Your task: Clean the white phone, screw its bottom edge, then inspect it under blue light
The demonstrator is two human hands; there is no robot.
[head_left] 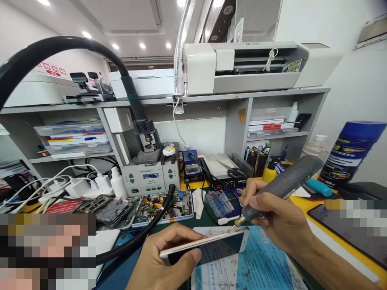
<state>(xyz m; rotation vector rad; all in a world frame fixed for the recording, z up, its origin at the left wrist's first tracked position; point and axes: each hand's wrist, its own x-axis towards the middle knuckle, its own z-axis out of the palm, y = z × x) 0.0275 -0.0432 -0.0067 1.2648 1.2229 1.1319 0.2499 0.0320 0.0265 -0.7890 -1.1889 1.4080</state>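
My left hand point(160, 257) grips a white smartphone point(208, 245) by its near edge, tilted on its side above a blue mat point(256, 266). My right hand point(272, 213) is closed round a grey pen-shaped rotary tool point(287, 181). The tool's brass tip point(237, 222) touches the phone's upper edge near its right corner. The phone's dark screen faces me.
A grey rework station point(149, 175) with a thick black hose point(60, 44) stands behind. Trays of circuit boards point(163, 207), a small plastic parts box point(219, 201), scissors point(232, 171), white chargers point(78, 185), a blue spray can point(350, 151) and a dark phone point(347, 229) at right surround the mat.
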